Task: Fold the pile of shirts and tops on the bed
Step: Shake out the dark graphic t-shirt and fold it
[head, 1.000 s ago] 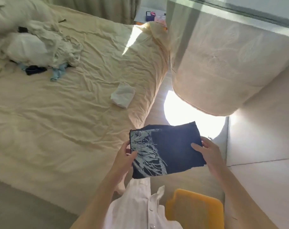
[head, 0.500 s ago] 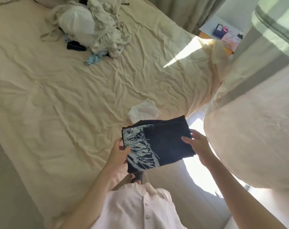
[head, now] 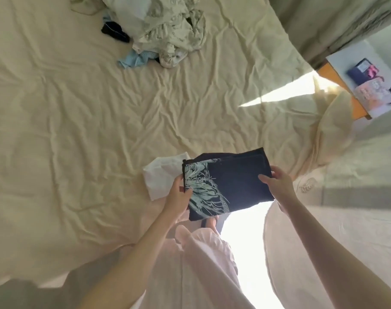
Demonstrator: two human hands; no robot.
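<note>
A folded dark navy shirt (head: 234,181) with a pale leaf print hangs in the air over the bed's near right edge. My left hand (head: 177,195) grips its left side and my right hand (head: 277,186) grips its right side. Just behind it lies a small folded white top (head: 162,175) on the cream bed sheet (head: 78,130). A loose pile of unfolded shirts and tops (head: 167,25), mostly white with light blue and black pieces, sits at the far end of the bed.
A large cream cushion or bedding bundle (head: 335,219) stands close on the right. Beyond it is a bedside table (head: 346,85) with small items, and a curtain (head: 324,18) at the top right. Sunlit floor shows between bed and cushion.
The view has swung left, over the bed. Both hands have carried the folded navy shirt from above the floor gap toward the bed, beside the white top.
</note>
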